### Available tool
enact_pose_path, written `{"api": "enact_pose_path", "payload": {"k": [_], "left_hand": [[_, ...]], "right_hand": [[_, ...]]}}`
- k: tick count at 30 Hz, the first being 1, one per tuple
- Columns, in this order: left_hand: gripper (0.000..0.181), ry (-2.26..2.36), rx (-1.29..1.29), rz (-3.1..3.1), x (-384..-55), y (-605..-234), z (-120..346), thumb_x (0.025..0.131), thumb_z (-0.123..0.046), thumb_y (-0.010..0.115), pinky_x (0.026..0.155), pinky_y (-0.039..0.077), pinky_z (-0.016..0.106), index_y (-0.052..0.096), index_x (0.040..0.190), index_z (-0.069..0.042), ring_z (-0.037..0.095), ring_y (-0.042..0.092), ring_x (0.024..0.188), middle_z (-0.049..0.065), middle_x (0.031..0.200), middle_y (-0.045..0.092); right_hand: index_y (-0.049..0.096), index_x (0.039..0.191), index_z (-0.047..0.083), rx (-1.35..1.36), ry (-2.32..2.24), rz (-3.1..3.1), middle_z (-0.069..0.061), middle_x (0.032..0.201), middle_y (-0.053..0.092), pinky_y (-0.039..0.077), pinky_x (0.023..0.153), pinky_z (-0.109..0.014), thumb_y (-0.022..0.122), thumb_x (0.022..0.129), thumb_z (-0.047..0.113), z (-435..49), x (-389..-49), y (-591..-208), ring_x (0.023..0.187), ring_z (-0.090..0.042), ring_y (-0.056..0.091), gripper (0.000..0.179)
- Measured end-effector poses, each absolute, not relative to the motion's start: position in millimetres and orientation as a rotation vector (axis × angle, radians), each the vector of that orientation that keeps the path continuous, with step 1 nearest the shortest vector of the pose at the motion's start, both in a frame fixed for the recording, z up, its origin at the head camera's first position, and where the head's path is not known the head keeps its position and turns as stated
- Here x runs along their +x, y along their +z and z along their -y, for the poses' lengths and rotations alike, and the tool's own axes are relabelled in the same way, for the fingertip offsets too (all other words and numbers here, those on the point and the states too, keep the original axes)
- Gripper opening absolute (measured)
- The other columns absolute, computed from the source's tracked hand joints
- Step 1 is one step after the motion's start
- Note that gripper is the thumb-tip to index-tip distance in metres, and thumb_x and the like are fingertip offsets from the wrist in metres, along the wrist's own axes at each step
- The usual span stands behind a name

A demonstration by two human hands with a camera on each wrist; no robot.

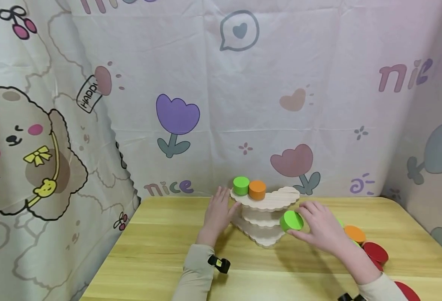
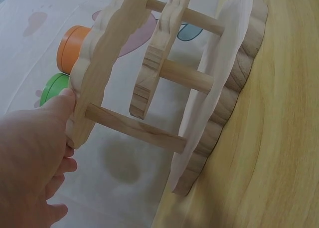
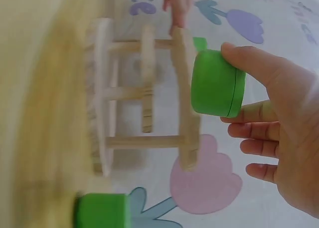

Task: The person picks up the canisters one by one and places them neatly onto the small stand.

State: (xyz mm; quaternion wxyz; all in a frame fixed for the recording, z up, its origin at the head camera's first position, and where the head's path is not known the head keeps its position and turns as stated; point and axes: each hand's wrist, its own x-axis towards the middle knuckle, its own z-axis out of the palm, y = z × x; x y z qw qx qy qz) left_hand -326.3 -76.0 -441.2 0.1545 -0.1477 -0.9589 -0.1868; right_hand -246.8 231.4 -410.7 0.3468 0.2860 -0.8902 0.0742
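Note:
My right hand (image 1: 320,228) pinches a green cylinder block (image 1: 291,220) between thumb and fingers, to the right of a tiered wooden stand (image 1: 271,200). The right wrist view shows the held block (image 3: 214,83) tilted, apart from the stand's scalloped top shelf (image 3: 187,103). On the left, my left hand (image 1: 217,213) holds the end of the top shelf, thumb on one edge and fingertips on another. On that shelf, a green block (image 1: 241,186) and an orange block (image 1: 257,190) stand side by side near the left hand.
On the table's right lie an orange block (image 1: 354,234), a dark red block (image 1: 375,253) and several others partly hidden by the right forearm. Another red piece (image 1: 407,291) shows at the lower edge. A printed curtain (image 1: 224,83) hangs behind the wooden table (image 1: 149,251).

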Motion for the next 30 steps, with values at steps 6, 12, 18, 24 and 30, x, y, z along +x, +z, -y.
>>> {"api": "enact_pose_path", "payload": {"k": [6, 12, 18, 24, 30], "left_hand": [[0.076, -0.523, -0.431, 2.729, -328.5, -442.7, 76.5, 0.099, -0.060, 0.033, 0.121, 0.022, 0.053, 0.034, 0.150, -0.004, 0.031, 0.023, 0.150, 0.014, 0.157, 0.033], [0.075, -0.530, -0.427, 2.737, -327.2, -441.3, 76.1, 0.099, -0.059, 0.033, 0.121, 0.022, 0.053, 0.034, 0.150, -0.004, 0.032, 0.023, 0.150, 0.016, 0.156, 0.035], [0.075, -0.537, -0.420, 2.751, -325.6, -442.1, 74.8, 0.100, -0.059, 0.033, 0.122, 0.021, 0.052, 0.033, 0.151, -0.005, 0.032, 0.022, 0.150, 0.015, 0.157, 0.033], [0.075, -0.527, -0.419, 2.744, -324.3, -441.9, 74.3, 0.100, -0.059, 0.034, 0.122, 0.021, 0.052, 0.034, 0.150, -0.003, 0.032, 0.023, 0.150, 0.015, 0.157, 0.033], [0.074, -0.527, -0.419, 2.740, -323.3, -440.5, 75.0, 0.100, -0.058, 0.034, 0.121, 0.022, 0.052, 0.034, 0.150, -0.003, 0.031, 0.023, 0.150, 0.014, 0.157, 0.032]], "right_hand": [[0.067, 0.100, 0.005, 0.676, 0.266, 2.309, -0.009, 0.102, 0.061, 0.046, 0.077, -0.046, 0.083, 0.067, 0.045, -227.1, -260.5, -392.4, 0.097, -0.029, 0.053, 0.054], [0.068, 0.107, 0.004, 0.610, 0.279, 2.342, -0.011, 0.107, 0.062, 0.045, 0.079, -0.048, 0.084, 0.068, 0.045, -219.7, -271.8, -383.7, 0.102, -0.033, 0.053, 0.059], [0.068, 0.108, 0.003, 0.567, 0.272, 2.380, -0.009, 0.103, 0.060, 0.042, 0.076, -0.043, 0.081, 0.072, 0.049, -210.1, -282.9, -383.4, 0.101, -0.031, 0.051, 0.059], [0.066, 0.113, 0.002, 0.524, 0.300, 2.441, -0.012, 0.109, 0.059, 0.042, 0.077, -0.044, 0.078, 0.075, 0.050, -201.5, -292.5, -382.2, 0.105, -0.032, 0.050, 0.062], [0.064, 0.121, 0.002, 0.468, 0.314, 2.517, -0.014, 0.114, 0.058, 0.042, 0.083, -0.048, 0.076, 0.077, 0.051, -194.5, -298.3, -380.8, 0.110, -0.034, 0.049, 0.067]]}}
